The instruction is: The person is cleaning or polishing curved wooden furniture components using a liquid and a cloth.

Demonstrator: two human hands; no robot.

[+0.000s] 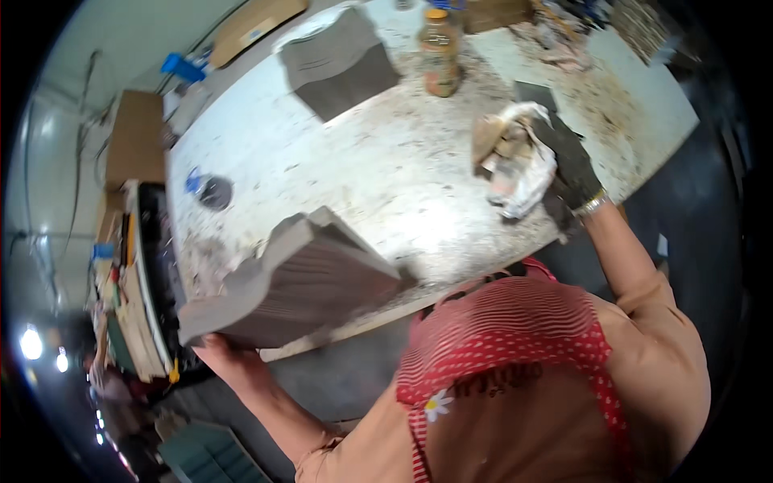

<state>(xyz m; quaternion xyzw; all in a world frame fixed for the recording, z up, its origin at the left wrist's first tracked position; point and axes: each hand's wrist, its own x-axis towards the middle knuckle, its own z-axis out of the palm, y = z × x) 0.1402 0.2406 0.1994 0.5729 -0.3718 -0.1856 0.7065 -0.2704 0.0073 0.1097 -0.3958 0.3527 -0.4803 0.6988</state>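
Note:
My bare left hand [225,354] is closed on the lower left corner of a grey block [298,282] with a wavy, ridged face. The block is tilted over the table's near edge, and it hides most of the fingers. A dark glove covers my right hand [570,157], whose fingers are closed on a crumpled white cloth [523,165] with brownish stains. Just beyond that cloth lies a small dark flat piece [535,95]. A second grey block [338,64] with a curved top stands at the far side of the table.
The white table [386,153] is smeared with dark marks. An orange-capped bottle [439,56] stands at the back; a clear container with a blue part [213,191] is on the left. Cardboard [137,137] and a dark cart [157,266] flank the left edge. Another person [113,382] is far left.

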